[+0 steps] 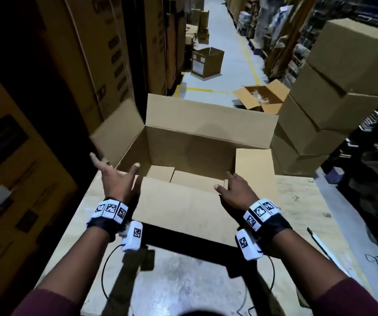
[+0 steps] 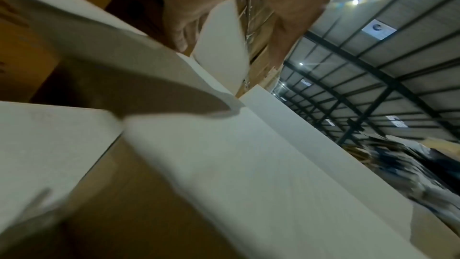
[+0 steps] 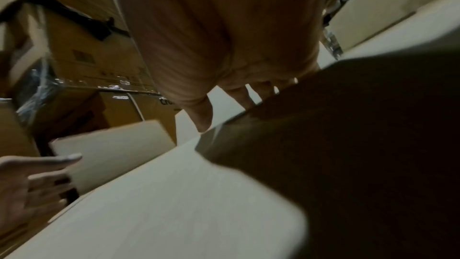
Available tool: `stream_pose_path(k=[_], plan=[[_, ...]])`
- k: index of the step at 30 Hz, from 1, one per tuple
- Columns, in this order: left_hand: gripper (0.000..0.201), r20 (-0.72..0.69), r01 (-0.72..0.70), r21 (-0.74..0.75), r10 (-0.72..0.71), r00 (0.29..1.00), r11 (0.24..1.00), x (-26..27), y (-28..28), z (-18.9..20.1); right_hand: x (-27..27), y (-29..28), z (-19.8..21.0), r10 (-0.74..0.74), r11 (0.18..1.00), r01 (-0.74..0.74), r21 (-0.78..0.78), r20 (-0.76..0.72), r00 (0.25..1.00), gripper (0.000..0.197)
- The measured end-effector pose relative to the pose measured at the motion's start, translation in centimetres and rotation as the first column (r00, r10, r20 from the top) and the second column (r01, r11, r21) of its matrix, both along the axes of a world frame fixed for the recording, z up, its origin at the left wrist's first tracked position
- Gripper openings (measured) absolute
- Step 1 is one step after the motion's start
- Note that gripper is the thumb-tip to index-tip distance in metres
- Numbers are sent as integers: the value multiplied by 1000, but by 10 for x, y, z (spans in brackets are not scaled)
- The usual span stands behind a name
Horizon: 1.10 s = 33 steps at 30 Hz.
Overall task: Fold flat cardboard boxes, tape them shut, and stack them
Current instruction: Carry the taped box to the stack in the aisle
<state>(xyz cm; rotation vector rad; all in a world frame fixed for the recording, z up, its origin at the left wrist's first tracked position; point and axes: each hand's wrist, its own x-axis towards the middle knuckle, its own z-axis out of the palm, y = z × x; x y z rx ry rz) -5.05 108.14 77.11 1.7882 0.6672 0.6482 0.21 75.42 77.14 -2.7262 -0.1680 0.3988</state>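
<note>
An open brown cardboard box [image 1: 194, 151] stands on a pale worktop [image 1: 302, 201], its bottom flaps folded in. The far flap [image 1: 210, 117] is upright and the near flap [image 1: 178, 201] lies toward me. My left hand [image 1: 115, 176] is spread open at the near left corner, just below the blurred left flap [image 1: 117, 128], and holds nothing. My right hand [image 1: 233, 190] rests at the near right corner, fingers against the right flap [image 1: 254, 165] and thumb toward the near flap. In the right wrist view its fingers [image 3: 248, 95] reach past a dark cardboard edge.
Several closed boxes [image 1: 333, 99] are stacked at the right, close to the worktop. Tall cartons [image 1: 92, 53] wall the left side. Two open boxes [image 1: 207, 62] [image 1: 261, 96] sit on the aisle floor ahead. A thin tool [image 1: 320, 242] and cables lie near the right edge.
</note>
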Motion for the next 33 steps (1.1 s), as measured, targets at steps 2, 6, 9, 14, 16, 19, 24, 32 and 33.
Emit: stream_pose_path(k=[2, 6, 9, 14, 16, 19, 24, 32, 33], plan=[[105, 64, 119, 179, -132, 989, 977, -2, -9, -7, -13, 2, 7, 44, 997, -47, 61, 54, 998, 79], [82, -530, 548, 575, -234, 815, 608, -6, -27, -26, -38, 9, 11, 174, 984, -176, 18, 93, 980, 91], [80, -646, 622, 606, -150, 749, 496, -8, -35, -29, -58, 14, 9, 302, 951, -297, -89, 55, 952, 116], [86, -744, 733, 519, -190, 641, 440, -10, -45, -5, -98, 12, -3, 482, 810, -459, -366, -31, 876, 136], [100, -774, 823, 439, -314, 550, 360, -16, -56, 13, -103, 5, 7, 492, 820, -443, -362, 52, 869, 104], [95, -789, 924, 368, -492, 368, 102, -38, -85, 42, -102, -10, 38, 482, 856, -373, -357, 293, 826, 33], [58, -521, 662, 737, -511, 684, 134, -41, -115, 74, -94, -29, 72, 307, 943, -204, -262, 459, 834, 23], [45, -596, 683, 722, -402, 695, 110, -14, -132, 82, -71, -38, 81, 223, 971, -154, -184, 459, 860, 47], [43, -590, 677, 725, -396, 704, 124, -9, -136, 72, -69, -36, 73, 254, 957, -157, -243, 445, 859, 51]])
